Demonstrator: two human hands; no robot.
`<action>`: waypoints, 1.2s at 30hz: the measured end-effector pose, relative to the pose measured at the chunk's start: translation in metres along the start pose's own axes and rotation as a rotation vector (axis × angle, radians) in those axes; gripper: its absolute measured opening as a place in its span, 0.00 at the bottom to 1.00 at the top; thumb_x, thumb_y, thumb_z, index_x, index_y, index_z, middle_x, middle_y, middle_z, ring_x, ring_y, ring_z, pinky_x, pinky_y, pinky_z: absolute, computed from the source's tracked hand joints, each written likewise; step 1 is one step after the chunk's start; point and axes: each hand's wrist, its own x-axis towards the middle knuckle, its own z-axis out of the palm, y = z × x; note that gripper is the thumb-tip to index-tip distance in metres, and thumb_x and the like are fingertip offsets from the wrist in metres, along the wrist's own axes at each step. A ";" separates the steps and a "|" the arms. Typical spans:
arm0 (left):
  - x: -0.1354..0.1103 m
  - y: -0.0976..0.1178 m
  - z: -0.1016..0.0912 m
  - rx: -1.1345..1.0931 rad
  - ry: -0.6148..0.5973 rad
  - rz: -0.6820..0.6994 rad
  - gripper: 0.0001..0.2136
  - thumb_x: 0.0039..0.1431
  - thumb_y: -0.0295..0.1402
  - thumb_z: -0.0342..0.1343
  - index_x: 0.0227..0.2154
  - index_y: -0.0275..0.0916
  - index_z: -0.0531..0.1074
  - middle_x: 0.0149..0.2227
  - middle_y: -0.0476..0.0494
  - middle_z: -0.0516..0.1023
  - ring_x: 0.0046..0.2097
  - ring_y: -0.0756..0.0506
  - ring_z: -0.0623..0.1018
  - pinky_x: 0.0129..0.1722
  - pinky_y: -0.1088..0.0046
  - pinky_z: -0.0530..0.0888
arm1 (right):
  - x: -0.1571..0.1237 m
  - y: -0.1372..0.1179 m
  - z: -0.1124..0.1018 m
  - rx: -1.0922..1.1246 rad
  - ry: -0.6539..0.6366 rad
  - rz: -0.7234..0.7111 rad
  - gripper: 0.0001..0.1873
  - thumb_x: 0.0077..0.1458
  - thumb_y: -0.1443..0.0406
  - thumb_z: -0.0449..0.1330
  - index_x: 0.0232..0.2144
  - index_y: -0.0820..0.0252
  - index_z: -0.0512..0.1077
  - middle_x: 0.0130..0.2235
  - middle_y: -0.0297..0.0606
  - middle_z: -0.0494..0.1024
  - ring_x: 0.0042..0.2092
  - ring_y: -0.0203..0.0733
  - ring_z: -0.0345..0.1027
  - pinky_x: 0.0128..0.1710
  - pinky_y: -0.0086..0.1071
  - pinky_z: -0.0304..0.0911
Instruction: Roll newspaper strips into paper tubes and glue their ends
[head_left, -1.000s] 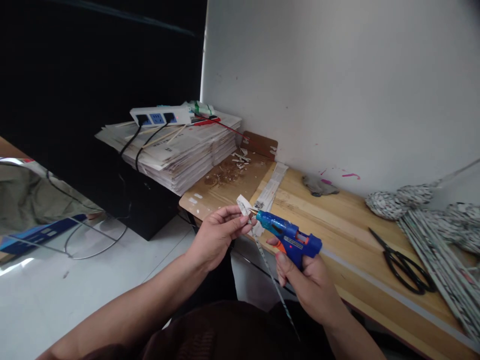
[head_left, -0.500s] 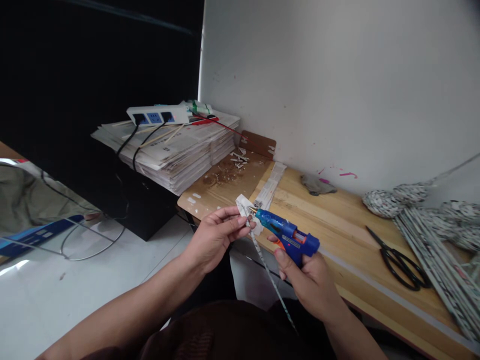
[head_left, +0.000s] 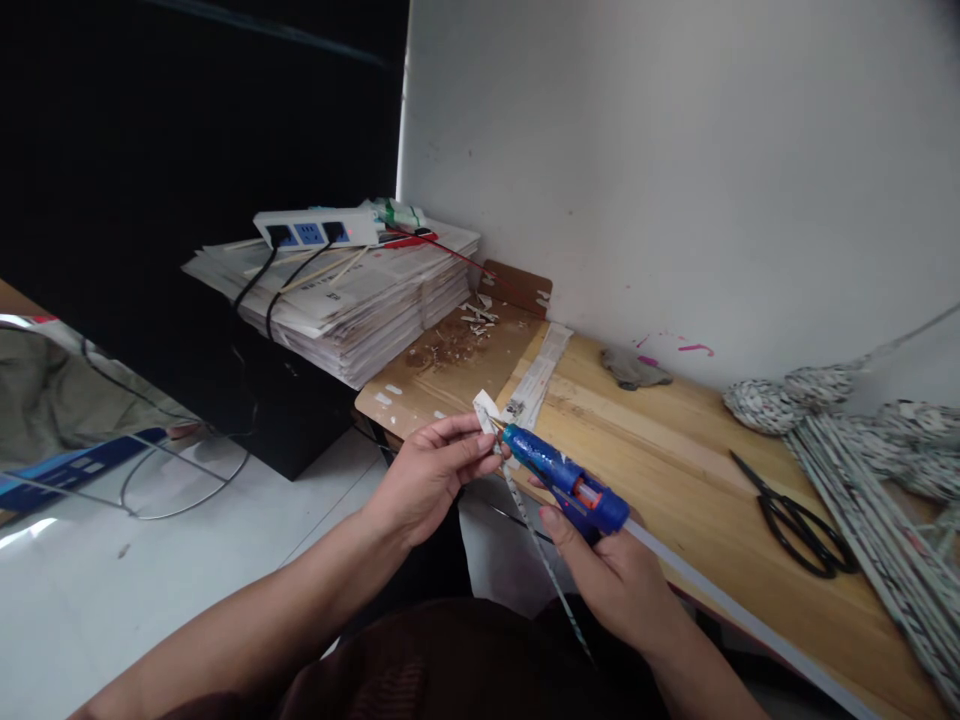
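- One left hand [head_left: 427,475], thumb and fingers pinching one thin paper stick [head_left: 540,545] near its flat white end, by the table [head_left: 622,420] edge.
- One right hand [head_left: 619,580], gripping one blue glue gun [head_left: 544,455], nozzle at that end.
- One pair of scissors [head_left: 765,494] on the table.
- One newspaper stack [head_left: 405,320]; one power strip [head_left: 360,227] atop, two plugs [head_left: 334,232] inserted.
- Newsprint too small to read.

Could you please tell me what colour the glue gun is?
The glue gun is mostly blue; it shows best in the head view.
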 end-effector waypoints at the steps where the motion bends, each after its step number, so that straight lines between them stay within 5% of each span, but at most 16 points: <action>1: 0.000 0.000 0.000 0.004 -0.005 -0.003 0.07 0.48 0.22 0.68 0.33 0.32 0.80 0.33 0.42 0.83 0.33 0.49 0.83 0.36 0.79 0.80 | -0.001 0.002 0.000 -0.011 -0.005 0.002 0.16 0.62 0.63 0.58 0.51 0.48 0.73 0.47 0.40 0.78 0.50 0.51 0.71 0.50 0.46 0.67; 11: 0.000 0.001 -0.002 -0.004 -0.016 -0.011 0.07 0.49 0.21 0.67 0.33 0.32 0.81 0.33 0.42 0.84 0.33 0.49 0.83 0.37 0.79 0.80 | -0.001 0.001 0.001 -0.075 0.000 0.018 0.17 0.61 0.61 0.58 0.52 0.51 0.73 0.46 0.42 0.78 0.47 0.51 0.73 0.46 0.46 0.69; 36: 0.004 -0.001 -0.009 -0.008 -0.071 -0.046 0.04 0.51 0.23 0.66 0.32 0.33 0.81 0.32 0.43 0.83 0.33 0.50 0.82 0.37 0.81 0.80 | 0.002 0.016 0.019 0.639 -0.143 0.332 0.19 0.61 0.51 0.59 0.48 0.56 0.71 0.24 0.29 0.65 0.23 0.32 0.57 0.24 0.29 0.56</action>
